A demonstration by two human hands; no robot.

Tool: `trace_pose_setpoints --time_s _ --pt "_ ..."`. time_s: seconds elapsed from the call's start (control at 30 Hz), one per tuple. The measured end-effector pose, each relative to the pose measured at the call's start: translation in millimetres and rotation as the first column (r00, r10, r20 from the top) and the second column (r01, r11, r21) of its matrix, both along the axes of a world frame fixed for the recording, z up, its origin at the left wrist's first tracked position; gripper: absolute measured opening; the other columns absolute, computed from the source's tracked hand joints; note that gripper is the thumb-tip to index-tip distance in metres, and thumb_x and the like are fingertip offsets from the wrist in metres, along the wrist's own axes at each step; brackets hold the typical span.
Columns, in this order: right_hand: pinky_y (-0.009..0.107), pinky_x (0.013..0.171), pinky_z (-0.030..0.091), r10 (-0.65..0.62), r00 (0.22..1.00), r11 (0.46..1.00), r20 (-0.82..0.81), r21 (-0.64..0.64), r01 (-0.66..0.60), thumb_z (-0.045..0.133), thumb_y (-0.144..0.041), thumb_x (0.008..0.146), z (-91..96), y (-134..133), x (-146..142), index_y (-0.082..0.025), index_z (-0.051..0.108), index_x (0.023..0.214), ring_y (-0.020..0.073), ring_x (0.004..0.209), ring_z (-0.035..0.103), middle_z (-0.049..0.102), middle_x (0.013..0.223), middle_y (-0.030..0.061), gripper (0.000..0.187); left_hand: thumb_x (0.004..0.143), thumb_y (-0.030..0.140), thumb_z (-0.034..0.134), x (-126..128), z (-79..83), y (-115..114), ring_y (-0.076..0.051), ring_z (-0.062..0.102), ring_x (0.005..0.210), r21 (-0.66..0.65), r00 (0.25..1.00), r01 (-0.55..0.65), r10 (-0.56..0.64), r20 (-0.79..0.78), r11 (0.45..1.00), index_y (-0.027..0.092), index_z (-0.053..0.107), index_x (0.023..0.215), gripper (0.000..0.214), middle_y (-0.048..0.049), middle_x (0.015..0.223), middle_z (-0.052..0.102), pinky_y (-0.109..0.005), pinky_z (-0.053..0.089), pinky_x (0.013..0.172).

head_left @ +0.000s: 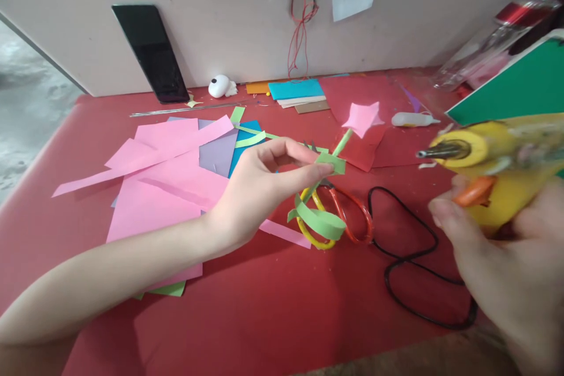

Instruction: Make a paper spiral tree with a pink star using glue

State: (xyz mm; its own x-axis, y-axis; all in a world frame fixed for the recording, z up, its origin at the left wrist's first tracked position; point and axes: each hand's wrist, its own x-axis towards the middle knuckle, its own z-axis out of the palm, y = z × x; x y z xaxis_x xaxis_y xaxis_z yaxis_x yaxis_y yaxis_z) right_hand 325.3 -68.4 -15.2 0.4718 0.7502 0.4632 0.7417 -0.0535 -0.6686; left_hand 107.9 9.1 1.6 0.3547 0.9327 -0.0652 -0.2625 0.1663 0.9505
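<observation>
Between thumb and fingers, my left hand (273,179) pinches a paper flower by its green stem. At the stem's top is a pink star-shaped bloom (362,119). A green paper piece (331,163) sits at the fingertips, and a curled green strip (324,222) hangs below. My right hand (497,247), at the right edge, is wrapped round a yellow glue gun (497,147) with an orange trigger. Its metal nozzle points left toward the flower, apart from it. Scissors (359,217) with red and yellow handles lie under the flower, partly hidden by it.
Pink paper sheets and strips (163,200) cover the red table's left side. A black phone (152,53) leans on the wall. A black cord (409,258) loops at right. A small white bottle (413,120), a green board (520,88) and a clear bottle (484,41) stand or lie behind.
</observation>
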Motion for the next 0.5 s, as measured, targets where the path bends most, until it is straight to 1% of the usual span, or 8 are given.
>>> trace_pose_setpoints --time_s 0.03,0.07,0.1,0.2,0.27,0.33,0.5 --pt "0.036 0.056 0.033 -0.036 0.995 0.999 0.096 0.013 0.035 0.07 -0.07 0.062 0.7 0.7 -1.2 -0.026 0.042 0.067 0.0171 0.059 0.042 0.043 0.064 0.0006 0.052 0.07 0.015 0.077 -0.1 0.7 -0.3 -0.01 0.064 0.066 0.005 1.0 -0.003 0.003 0.001 1.0 0.018 0.063 0.061 0.017 0.0051 0.065 0.067 -0.024 0.05 0.065" --pt "0.036 0.055 0.032 -0.062 0.985 0.998 0.158 0.027 0.058 0.069 -0.072 0.062 0.5 1.2 -1.8 -0.026 0.039 0.066 0.0163 0.057 0.041 0.043 0.062 0.0004 0.055 0.07 0.014 0.077 -0.2 1.4 -0.6 -0.009 0.064 0.064 0.007 1.0 -0.002 0.002 0.003 1.0 0.018 0.063 0.06 0.017 0.0052 0.064 0.067 -0.024 0.05 0.064" --pt "0.035 0.054 0.031 -0.073 0.98 0.997 0.184 0.035 0.068 0.069 -0.073 0.061 -0.5 1.3 -1.9 -0.026 0.038 0.065 0.0155 0.055 0.04 0.043 0.061 0.0001 0.056 0.07 0.014 0.077 -0.4 2.0 -0.9 -0.009 0.064 0.064 0.007 1.0 0.003 -0.003 0.01 1.0 0.018 0.063 0.06 0.017 0.0054 0.064 0.067 -0.024 0.05 0.064" --pt "0.032 0.052 0.027 -0.068 0.973 0.997 0.22 0.054 0.057 0.073 -0.068 0.063 -6.0 0.1 -0.3 -0.025 0.036 0.066 0.0131 0.052 0.037 0.043 0.059 -0.001 0.056 0.071 0.013 0.076 -0.8 3.3 -1.8 -0.009 0.065 0.067 0.0 0.999 0.024 -0.024 0.041 1.0 0.018 0.063 0.061 0.017 0.0059 0.063 0.067 -0.023 0.05 0.065" --pt "0.031 0.051 0.025 -0.064 0.966 0.997 0.25 0.064 0.05 0.073 -0.066 0.064 -8.3 -0.4 0.5 -0.025 0.034 0.065 0.0122 0.051 0.036 0.041 0.057 -0.0018 0.057 0.071 0.013 0.076 -0.8 3.4 -2.2 -0.008 0.063 0.063 0.006 0.999 0.018 -0.019 0.029 1.0 0.018 0.063 0.061 0.018 0.0063 0.062 0.066 -0.023 0.05 0.063" --pt "0.031 0.051 0.025 -0.072 0.963 0.996 0.261 0.069 0.056 0.073 -0.066 0.064 -8.2 -0.1 0.5 -0.025 0.032 0.064 0.0117 0.049 0.034 0.039 0.055 -0.0023 0.058 0.072 0.015 0.076 -0.4 3.3 -2.6 -0.008 0.062 0.06 0.017 1.0 0.013 -0.013 0.006 1.0 0.018 0.063 0.06 0.018 0.0062 0.061 0.065 -0.023 0.049 0.062" --pt "0.032 0.052 0.026 -0.079 0.951 0.996 0.298 0.066 0.062 0.07 -0.066 0.068 -6.4 0.3 0.4 -0.026 0.032 0.063 0.0128 0.05 0.035 0.038 0.054 -0.0018 0.056 0.071 0.015 0.076 0.8 3.9 -2.8 -0.009 0.065 0.064 -0.006 1.0 0.019 -0.019 0.007 1.0 0.017 0.06 0.061 0.02 0.0053 0.066 0.068 -0.024 0.049 0.061"
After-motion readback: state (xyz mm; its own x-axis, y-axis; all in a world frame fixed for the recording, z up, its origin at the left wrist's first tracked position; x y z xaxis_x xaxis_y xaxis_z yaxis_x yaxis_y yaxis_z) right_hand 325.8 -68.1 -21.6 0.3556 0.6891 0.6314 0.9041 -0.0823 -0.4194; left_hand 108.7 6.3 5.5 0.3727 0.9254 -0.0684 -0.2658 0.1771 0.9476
